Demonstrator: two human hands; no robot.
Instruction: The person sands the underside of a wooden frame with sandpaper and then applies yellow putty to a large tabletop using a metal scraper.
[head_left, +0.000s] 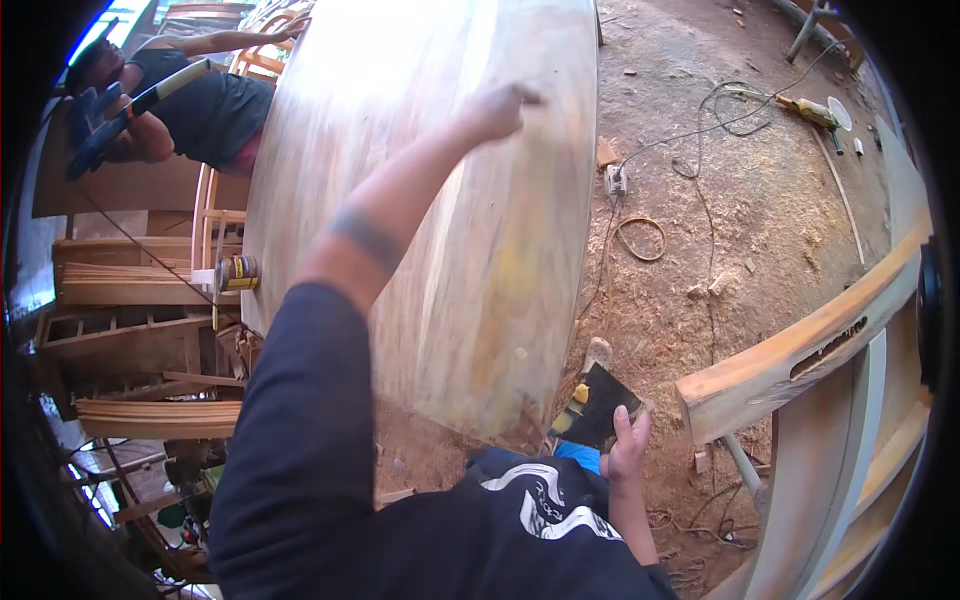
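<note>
My left arm reaches far out over a large pale wooden panel with yellowish smears down its right side. My left hand, slightly blurred, is closed above the panel's far right part; what its fingers hold, if anything, I cannot make out. Close to my body, at the panel's near right corner, my right hand grips a flat black board with its thumb on top. A lump of yellow paste sits at that board's left edge.
Another person stands at far left, one hand at the panel's edge. A can stands by the left edge. Right: a power strip, cords, sawdust, a power tool and a wooden frame. Wood pieces lie stacked at left.
</note>
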